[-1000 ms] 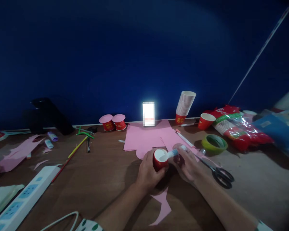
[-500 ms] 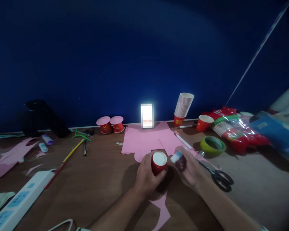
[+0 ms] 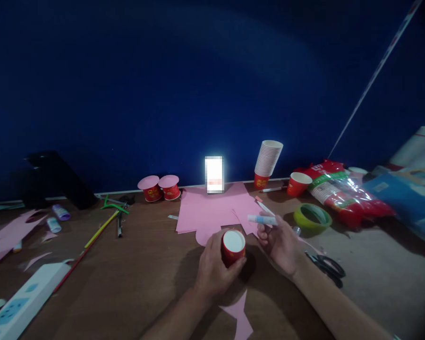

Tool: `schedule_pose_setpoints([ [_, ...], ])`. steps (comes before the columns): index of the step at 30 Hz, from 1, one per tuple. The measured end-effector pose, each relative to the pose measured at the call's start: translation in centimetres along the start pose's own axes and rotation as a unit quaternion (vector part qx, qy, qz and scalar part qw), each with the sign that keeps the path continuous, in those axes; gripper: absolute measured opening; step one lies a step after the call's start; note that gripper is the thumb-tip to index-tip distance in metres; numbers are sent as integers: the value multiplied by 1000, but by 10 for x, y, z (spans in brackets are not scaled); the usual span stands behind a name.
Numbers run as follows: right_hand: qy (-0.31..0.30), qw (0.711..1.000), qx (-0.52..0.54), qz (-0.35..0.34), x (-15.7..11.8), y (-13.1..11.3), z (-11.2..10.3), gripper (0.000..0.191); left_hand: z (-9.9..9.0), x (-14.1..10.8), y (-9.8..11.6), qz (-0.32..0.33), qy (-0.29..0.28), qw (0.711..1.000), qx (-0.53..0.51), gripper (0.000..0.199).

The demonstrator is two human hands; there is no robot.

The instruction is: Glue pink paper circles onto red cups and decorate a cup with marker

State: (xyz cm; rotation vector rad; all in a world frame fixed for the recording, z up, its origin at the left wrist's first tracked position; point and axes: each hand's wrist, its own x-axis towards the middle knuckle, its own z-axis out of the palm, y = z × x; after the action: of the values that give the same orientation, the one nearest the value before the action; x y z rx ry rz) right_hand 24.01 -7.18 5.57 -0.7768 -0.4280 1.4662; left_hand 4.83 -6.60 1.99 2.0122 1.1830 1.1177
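My left hand (image 3: 216,267) is wrapped round a red paper cup (image 3: 233,248), whose white round end faces up. To its right, my right hand (image 3: 281,245) grips a small white and light blue tube, like a glue stick (image 3: 262,219), between thumb and fingers. The tube lies level, pointing left, above and to the right of the cup. Just behind the cup are pink paper sheets (image 3: 212,208) and a pink disc (image 3: 206,236). A pink offcut (image 3: 239,315) lies in front of the cup.
Two red cups topped with pink discs (image 3: 159,184) stand at the back left. Behind to the right are a tilted cup stack (image 3: 268,163), a single cup (image 3: 298,184), green tape (image 3: 312,216) and scissors (image 3: 327,267). A power strip (image 3: 28,297) lies front left.
The tube in my right hand has turned from slanted to nearly level, and its fingers have shifted on it. My left hand still holds the cup. The view has shifted slightly.
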Motion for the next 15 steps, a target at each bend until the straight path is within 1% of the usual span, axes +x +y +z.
schedule_pose_setpoints([
  [2,-13,1000,-12,12,-1,0,-1,28,-2,0,1,2,-13,1000,-12,59],
  [4,-25,998,-55,7,-4,2,3,26,-4,0,1,9,-25,999,-31,58],
  [6,-31,992,-123,-25,-9,7,9,25,-6,0,-1,16,-28,998,-58,54],
  [8,-27,980,-183,-72,-12,10,14,24,-6,0,-5,16,-24,996,-89,47],
  [11,-12,967,-224,-120,-16,8,20,20,-9,1,-9,7,-5,991,-132,42],
  [13,6,951,-268,-153,-19,3,22,17,-14,2,-4,8,14,988,-153,39],
  [15,29,917,-337,-212,-26,-2,25,17,-20,3,9,3,48,982,-182,35],
])
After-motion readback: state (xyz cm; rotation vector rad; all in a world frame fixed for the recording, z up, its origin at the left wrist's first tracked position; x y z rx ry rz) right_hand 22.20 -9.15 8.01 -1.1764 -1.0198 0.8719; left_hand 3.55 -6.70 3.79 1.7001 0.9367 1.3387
